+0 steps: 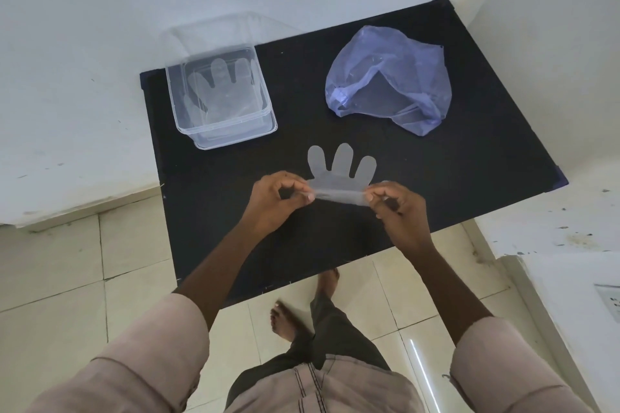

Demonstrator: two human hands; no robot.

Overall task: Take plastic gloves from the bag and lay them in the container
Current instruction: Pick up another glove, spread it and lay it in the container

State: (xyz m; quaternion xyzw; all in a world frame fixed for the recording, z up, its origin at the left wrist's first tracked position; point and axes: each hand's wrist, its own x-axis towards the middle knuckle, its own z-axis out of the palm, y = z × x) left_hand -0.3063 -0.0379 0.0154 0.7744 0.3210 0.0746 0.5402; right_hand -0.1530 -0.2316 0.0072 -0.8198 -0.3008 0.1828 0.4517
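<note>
A clear plastic glove [339, 174] is stretched between both hands above the middle of the black table [469, 157], three of its fingers pointing away from me. My left hand [278, 201] pinches its cuff on the left side. My right hand [399, 208] pinches the cuff on the right. The clear plastic container [265, 111] stands at the table's back left, open, with at least one flat glove [218, 87] lying inside. A crumpled blue plastic bag [389, 77] lies at the back right, its mouth facing me.
The container's clear lid [208, 33] leans behind it against the white wall. White walls close in on the table at the back and right. Tiled floor and my bare feet [285, 322] show below the table's near edge.
</note>
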